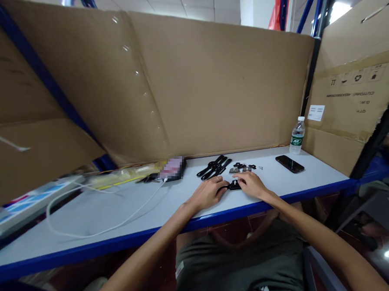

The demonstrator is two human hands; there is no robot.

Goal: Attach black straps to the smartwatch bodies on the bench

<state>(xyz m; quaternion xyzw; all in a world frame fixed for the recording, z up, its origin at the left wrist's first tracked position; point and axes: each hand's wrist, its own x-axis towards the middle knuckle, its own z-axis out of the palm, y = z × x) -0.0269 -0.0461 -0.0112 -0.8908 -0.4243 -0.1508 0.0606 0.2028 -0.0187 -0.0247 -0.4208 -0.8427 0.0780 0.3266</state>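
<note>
My left hand [210, 192] is closed around one handle of a black spokeshave body [234, 185] lying low at the table's front edge. Bent over the far end of that same body is my right hand [252, 184], its fingers together at the metal middle part; anything small between the fingertips is hidden. Just beyond my hands lie several more black spokeshave bodies [214, 167], crossed in a pile. Grey flat blades [234, 170] and small black cap pieces [244, 166] sit behind my right hand. A few tiny screws [260, 168] are scattered to their right.
A dark phone [289, 164] and a water bottle [297, 135] stand to the right. On the left are a device with a blurred screen [173, 168], its white cable [112, 226] and a power strip [35, 204]. Cardboard walls [217, 86] enclose the white table [139, 203].
</note>
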